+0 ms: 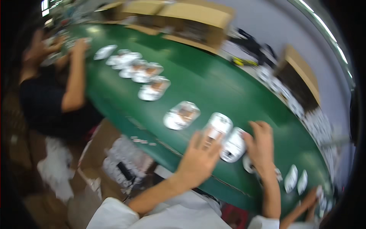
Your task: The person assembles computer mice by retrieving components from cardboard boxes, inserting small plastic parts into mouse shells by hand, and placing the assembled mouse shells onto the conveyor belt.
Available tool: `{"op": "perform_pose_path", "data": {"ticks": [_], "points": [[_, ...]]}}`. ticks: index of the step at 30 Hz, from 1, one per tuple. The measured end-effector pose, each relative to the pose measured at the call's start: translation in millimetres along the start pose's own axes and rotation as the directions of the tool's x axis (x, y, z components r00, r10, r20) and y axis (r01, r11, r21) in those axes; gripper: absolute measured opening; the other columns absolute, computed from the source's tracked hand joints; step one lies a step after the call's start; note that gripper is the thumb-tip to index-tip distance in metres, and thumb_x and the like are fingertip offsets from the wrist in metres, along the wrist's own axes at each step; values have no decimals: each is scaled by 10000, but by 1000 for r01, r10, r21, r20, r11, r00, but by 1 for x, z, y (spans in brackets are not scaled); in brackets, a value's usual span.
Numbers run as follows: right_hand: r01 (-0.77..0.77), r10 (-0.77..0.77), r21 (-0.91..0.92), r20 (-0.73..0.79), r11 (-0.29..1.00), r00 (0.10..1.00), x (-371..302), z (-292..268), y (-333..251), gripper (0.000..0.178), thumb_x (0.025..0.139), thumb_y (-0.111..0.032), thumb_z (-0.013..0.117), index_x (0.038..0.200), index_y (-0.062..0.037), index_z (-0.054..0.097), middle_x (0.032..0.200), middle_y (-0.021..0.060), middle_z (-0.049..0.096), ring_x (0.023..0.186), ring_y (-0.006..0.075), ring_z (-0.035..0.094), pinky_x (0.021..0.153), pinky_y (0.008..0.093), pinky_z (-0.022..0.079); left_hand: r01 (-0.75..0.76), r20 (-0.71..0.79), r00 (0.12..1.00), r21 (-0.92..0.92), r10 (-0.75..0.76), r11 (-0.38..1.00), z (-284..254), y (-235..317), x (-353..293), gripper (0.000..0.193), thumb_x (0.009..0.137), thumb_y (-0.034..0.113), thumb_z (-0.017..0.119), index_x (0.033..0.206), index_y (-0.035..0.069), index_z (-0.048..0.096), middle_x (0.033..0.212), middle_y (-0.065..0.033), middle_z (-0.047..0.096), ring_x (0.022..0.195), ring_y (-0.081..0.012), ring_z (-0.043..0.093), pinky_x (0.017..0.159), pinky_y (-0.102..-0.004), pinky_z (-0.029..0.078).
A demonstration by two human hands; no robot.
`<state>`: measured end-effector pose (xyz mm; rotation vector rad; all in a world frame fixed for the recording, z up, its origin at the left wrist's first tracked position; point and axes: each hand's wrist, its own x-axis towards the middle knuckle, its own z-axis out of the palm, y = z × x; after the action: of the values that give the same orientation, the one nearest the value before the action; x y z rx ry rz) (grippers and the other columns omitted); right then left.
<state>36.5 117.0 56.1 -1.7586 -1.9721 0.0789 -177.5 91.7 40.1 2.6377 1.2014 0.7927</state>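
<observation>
My left hand (200, 158) rests with fingers stretched and slightly apart over the near end of a white rounded blister pack (221, 121), which shows brown content. Beside it on the right, another white rounded pack (231, 147) with a small dark mark lies on the green table. My right hand (261, 143) is at that pack's right edge, thumb near its rim, fingers curved and apart. A further white piece (248, 164) is partly hidden under my right wrist. To the left lies a clear-fronted pack (182, 115) with brown content. Motion blurs both hands.
Several similar packs (154, 87) run along the green table (213, 82) toward a person (49, 95) at the left. Two white packs (291, 178) and another person's hand (310, 197) are at right. Cardboard boxes (198, 17) line the far edge; an open carton (95, 149) stands below.
</observation>
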Motion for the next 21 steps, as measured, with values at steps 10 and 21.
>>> {"op": "perform_pose_path", "data": {"ticks": [10, 21], "points": [[329, -225, 271, -351, 905, 909, -19, -109, -90, 329, 891, -59, 528, 1216, -19, 504, 1192, 149, 533, 1057, 233, 548, 870, 327, 474, 26, -352, 925, -325, -147, 945, -65, -13, -74, 189, 825, 2, 631, 1005, -30, 585, 1287, -219, 481, 1246, -398, 452, 1011, -461, 417], [582, -576, -41, -215, 812, 789, -1, 6, -132, 327, 907, -63, 524, 1233, -40, 506, 1199, 144, 562, 1055, 218, 574, 827, 287, 493, 445, -658, 539, -307, -526, 841, -92, -138, -251, 125, 772, -46, 582, 884, -6, 621, 918, -111, 618, 842, -250, 540, 798, -330, 444]]}}
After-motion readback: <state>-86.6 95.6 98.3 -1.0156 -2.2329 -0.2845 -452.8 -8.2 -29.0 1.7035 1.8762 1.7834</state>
